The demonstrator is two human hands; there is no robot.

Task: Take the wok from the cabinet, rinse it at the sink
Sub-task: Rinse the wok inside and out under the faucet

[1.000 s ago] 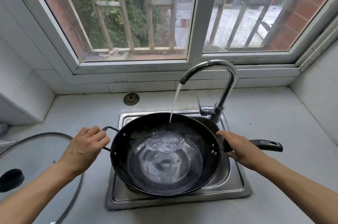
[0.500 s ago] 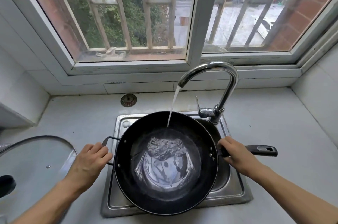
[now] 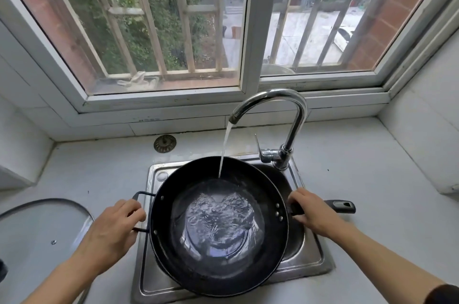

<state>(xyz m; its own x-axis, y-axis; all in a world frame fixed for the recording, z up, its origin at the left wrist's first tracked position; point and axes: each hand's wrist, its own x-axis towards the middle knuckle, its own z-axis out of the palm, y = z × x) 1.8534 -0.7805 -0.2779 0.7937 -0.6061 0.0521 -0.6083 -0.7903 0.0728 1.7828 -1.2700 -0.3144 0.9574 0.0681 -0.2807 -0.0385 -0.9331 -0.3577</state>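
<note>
Two hands steady the wok (image 3: 218, 226) under running water
Left hand (image 3: 111, 231) grips the loop handle, right hand (image 3: 311, 213) the long one; likely heavy, slippery

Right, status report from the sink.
Left hand grips wok loop handle, right hand grips long handle. Faucet running into wok over sink. Nothing in the way.

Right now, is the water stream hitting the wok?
Touching. The head view shows the stream from the tap landing inside the wok.
</note>
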